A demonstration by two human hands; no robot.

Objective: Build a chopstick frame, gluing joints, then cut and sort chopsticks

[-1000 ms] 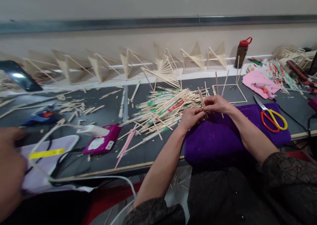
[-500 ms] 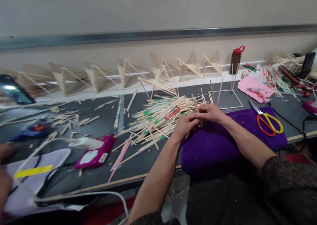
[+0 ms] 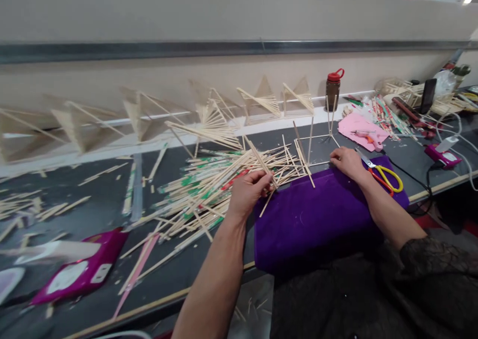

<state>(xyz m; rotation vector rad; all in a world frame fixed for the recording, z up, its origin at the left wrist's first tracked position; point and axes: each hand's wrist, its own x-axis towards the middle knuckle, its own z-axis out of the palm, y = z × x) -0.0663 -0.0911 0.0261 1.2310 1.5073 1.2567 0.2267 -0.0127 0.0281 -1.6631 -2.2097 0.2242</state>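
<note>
In the head view, the left hand (image 3: 249,193) grasps thin sticks (image 3: 258,156) between thumb and fingers; they slant up and away from it, over the near right part of the pile (image 3: 209,184). The right hand (image 3: 347,162) is well apart from the left, above the far edge of the purple cloth (image 3: 309,219), near a corner of the square frame (image 3: 320,163). Its fingers are bent, but whether they grip anything I cannot tell. The scissors (image 3: 388,176) lie on the cloth, just beside that hand. Beyond, a glue gun (image 3: 368,135) rests on the pink sheet (image 3: 347,125), and the bottle (image 3: 332,92) stands upright near the wall (image 3: 186,15).
</note>
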